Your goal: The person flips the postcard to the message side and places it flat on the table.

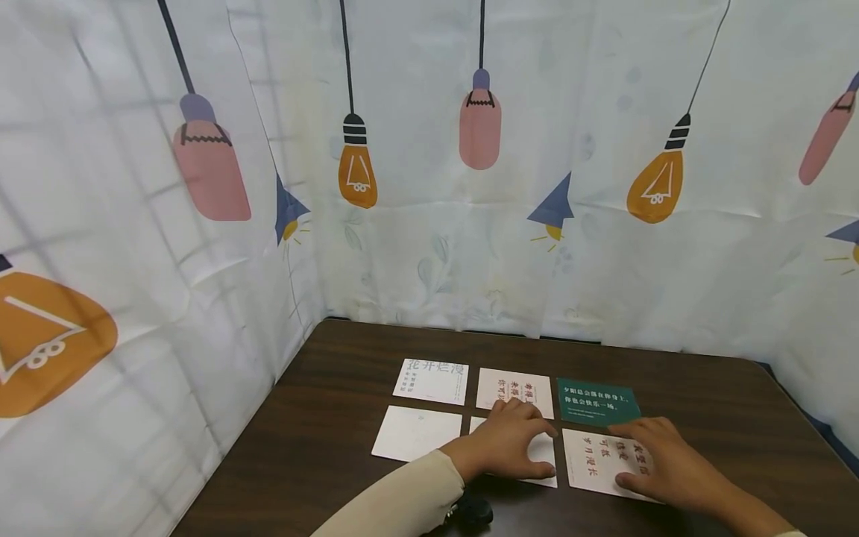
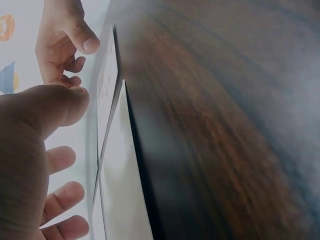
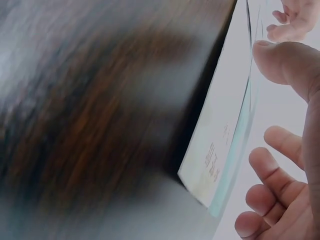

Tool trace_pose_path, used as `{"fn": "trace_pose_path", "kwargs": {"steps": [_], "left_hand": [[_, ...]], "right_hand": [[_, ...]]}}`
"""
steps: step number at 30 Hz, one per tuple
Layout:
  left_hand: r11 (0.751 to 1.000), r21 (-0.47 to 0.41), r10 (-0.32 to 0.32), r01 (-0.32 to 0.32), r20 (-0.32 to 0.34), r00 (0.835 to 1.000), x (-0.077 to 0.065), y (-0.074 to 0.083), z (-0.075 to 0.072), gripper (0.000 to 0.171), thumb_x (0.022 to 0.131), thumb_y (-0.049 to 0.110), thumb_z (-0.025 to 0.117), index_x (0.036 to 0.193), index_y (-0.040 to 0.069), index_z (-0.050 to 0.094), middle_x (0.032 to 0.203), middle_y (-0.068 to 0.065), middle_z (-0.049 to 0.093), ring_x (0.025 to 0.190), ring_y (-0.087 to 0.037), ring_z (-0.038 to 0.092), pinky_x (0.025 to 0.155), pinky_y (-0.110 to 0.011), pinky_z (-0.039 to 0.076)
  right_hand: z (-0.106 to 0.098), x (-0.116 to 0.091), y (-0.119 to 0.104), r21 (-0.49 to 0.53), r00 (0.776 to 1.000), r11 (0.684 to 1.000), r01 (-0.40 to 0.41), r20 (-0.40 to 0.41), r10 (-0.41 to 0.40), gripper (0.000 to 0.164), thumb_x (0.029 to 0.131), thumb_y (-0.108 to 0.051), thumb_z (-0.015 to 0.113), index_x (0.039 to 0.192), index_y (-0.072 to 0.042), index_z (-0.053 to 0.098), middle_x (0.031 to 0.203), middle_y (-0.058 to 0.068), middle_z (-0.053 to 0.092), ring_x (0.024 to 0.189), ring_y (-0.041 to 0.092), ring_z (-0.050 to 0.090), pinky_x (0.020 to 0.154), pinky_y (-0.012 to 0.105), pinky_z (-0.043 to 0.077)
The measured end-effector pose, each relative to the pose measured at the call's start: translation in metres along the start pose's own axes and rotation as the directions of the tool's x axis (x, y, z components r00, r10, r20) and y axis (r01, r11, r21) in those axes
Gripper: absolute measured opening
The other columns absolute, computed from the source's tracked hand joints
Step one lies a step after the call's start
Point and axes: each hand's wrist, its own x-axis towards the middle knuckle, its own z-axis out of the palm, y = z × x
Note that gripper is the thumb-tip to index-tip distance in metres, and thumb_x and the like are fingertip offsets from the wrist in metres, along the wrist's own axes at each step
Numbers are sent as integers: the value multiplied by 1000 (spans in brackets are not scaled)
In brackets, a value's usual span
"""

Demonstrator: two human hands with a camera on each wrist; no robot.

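Six cards would be more than I count here: several cards lie in two rows on a dark wooden table. My left hand (image 1: 513,441) is over the front middle card (image 1: 542,452), a pale one, fingers loosely bent and thumb apart, holding nothing. Over the right part of the front right card (image 1: 590,464), white with red-brown writing, is my right hand (image 1: 664,464), its fingers spread and relaxed. In the left wrist view, a gap shows between the thumb (image 2: 65,105) and the fingers. Behind stand a green card (image 1: 597,403) with white writing and a pinkish card (image 1: 499,379), partly hidden by the left hand.
At the left lie a white card with grey lettering (image 1: 429,382) and a nearly plain white card (image 1: 416,432). A black rounded object (image 1: 475,513) is below the left wrist. Patterned white curtains (image 1: 429,246) surround the wooden table (image 1: 302,447).
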Motion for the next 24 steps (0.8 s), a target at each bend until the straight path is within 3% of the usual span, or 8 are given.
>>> {"fn": "trace_pose_path", "kwargs": {"steps": [16,24], "left_hand": [[999,7,-42,42,29,999,7,10,2,54,87,64,69,134,36,64,122,13,52,104,-5,42,83,-28,32],[997,31,-69,68,24,997,12,14,2,61,86,66,70,138,36,62,125,10,48,108,-6,40,88,-30,33]], "right_hand": [[-2,-4,18,20,999,999,41,16,-41,82,72,-63,85,134,-13,64,130,11,59,120,42,49,86,63,48],[-5,-7,25,2,999,1000,-7,51,7,86,70,-67,83,135,-14,64,132,13,58,121,42,48,87,65,47]]}}
